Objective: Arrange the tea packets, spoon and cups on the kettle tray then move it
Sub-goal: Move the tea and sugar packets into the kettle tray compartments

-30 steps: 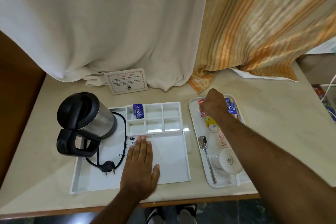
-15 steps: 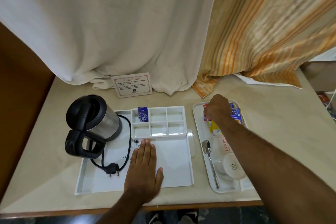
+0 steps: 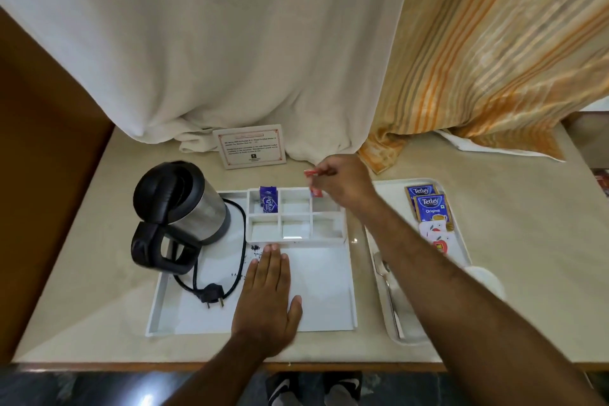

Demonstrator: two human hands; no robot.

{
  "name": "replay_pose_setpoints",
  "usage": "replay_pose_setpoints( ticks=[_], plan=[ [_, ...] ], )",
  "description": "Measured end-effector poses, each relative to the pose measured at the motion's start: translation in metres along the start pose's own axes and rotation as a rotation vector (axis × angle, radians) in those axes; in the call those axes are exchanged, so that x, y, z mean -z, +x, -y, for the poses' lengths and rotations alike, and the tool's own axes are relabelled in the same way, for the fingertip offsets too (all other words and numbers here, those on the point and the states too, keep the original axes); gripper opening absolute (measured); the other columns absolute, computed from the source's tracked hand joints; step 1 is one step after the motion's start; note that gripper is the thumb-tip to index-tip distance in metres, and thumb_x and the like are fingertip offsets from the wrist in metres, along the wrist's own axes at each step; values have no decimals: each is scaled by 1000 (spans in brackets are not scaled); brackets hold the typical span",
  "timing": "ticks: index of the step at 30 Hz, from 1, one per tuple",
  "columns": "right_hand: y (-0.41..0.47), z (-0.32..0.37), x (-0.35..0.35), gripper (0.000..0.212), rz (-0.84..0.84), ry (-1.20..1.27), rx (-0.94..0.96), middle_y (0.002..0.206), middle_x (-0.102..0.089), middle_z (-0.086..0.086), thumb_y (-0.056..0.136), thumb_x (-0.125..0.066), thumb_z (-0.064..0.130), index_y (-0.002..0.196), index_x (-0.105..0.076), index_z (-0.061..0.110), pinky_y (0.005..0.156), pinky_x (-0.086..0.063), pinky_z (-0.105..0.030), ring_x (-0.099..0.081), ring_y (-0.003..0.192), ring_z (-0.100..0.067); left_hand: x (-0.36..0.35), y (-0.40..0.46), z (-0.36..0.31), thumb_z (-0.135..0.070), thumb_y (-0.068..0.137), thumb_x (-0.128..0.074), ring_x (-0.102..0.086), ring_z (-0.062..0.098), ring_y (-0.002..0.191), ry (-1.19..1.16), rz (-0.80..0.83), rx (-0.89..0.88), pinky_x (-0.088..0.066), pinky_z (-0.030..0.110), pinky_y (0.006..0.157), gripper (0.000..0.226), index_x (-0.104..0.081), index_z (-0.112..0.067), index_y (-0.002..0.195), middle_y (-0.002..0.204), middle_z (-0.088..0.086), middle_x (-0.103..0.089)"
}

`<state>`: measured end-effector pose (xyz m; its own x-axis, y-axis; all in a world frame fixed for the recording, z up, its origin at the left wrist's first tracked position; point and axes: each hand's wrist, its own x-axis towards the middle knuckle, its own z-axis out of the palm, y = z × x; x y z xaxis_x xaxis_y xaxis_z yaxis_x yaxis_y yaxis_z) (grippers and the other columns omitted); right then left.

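Black and steel, the kettle (image 3: 184,208) stands at the far left of the white kettle tray (image 3: 158,306), its cord looping forward to a plug (image 3: 212,294) that lies on the tray floor. Just right of the kettle, at the tray's far edge, is a block of six small compartments (image 3: 296,219); the far-left one holds a blue packet (image 3: 268,199) standing upright, and the others look bare. A few dark specks lie on the tray floor in front of the compartments.

On the tray's open floor the left hand (image 3: 268,293) lies flat, palm down, fingers straight and together, thumb splayed to the right.

Behind the tray a printed card (image 3: 249,147) leans against the cream curtain (image 3: 214,43).

Further right, the right hand (image 3: 342,180) hovers above the far-right compartment, its fingers pinched on small red packets (image 3: 311,174), which stick out to the left of the fingertips.

Right of the kettle tray, and just beside it on the table (image 3: 527,224), sits a second, rounded white tray (image 3: 461,241). Its far end carries two blue Tetley tea packets (image 3: 430,208) overlapping, with a white packet bearing a red mark (image 3: 436,237) in front of them. A spoon (image 3: 385,287) lies along its left side, and a white cup (image 3: 487,280) shows partly behind the right forearm.
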<state>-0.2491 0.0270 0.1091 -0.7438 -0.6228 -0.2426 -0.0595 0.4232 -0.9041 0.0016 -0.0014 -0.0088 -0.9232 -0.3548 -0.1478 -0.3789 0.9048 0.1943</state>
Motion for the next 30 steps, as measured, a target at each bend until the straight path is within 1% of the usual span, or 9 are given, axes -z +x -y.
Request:
replay_pose_setpoints(
  ticks=[2,3,5,8,11,15,21,24,30],
  plan=[
    [-1,6,-22,10,41,-98,50,68,-65,14,72,-82,16,79,-75,19,56,-49,-11,-64,60,0,0,0,1,-47,92,-35,3,30,150,-6,-6,8,-8,48,117,79,-11,-2,153,162,20,-5],
    [0,6,-29,10,42,-149,62,69,-64,16,73,-81,22,77,-74,25,67,-51,-20,-63,69,-2,0,0,1,-47,92,-35,4,30,150,-8,-11,12,-7,48,118,79,-10,-3,153,162,19,-5],
    [1,5,-37,8,40,-283,55,74,-65,17,75,-78,34,76,-70,32,82,-42,-35,-62,86,-11,0,0,1,-47,92,-35,3,29,150,-16,-16,14,-8,48,119,79,-9,-4,153,163,18,-5],
    [1,1,-37,9,29,-437,41,81,-65,16,78,-72,41,80,-69,33,83,-27,-36,-59,97,-14,-1,-1,1,-48,93,-35,2,29,151,-27,-22,17,-11,50,121,79,-8,-6,154,163,17,-6],
    [2,6,-32,11,56,-359,22,83,-68,14,77,-74,39,83,-70,30,95,-38,-42,-63,95,-14,-3,-1,2,-49,93,-34,5,28,150,-21,-9,19,-8,49,122,79,-7,-6,154,163,16,-3],
    [2,17,-25,18,137,-215,1,87,-73,2,75,-79,31,88,-73,20,91,-52,-50,-68,90,-20,-2,0,1,-48,94,-33,7,29,150,-7,0,17,-8,50,121,79,-7,-5,154,163,17,-1],
    [2,15,-19,19,297,-93,-82,96,-74,-13,78,-78,13,94,-72,4,92,-55,-48,-70,95,-25,-2,0,1,-50,94,-32,9,28,150,-6,13,31,-5,50,122,79,-5,-7,154,163,15,1],
    [5,12,-20,18,276,-109,-93,96,-74,-10,79,-78,17,93,-72,9,92,-54,-48,-70,95,-23,-2,0,1,-50,94,-33,8,28,150,-8,14,31,-9,52,120,79,-6,-7,154,163,15,0],
    [11,8,-31,8,97,-425,47,85,-64,12,82,-71,35,84,-64,30,96,-43,-48,-61,94,-15,-4,0,1,-51,94,-32,10,26,150,-7,14,33,-7,49,121,79,-5,-7,155,164,14,1]
  ],
)
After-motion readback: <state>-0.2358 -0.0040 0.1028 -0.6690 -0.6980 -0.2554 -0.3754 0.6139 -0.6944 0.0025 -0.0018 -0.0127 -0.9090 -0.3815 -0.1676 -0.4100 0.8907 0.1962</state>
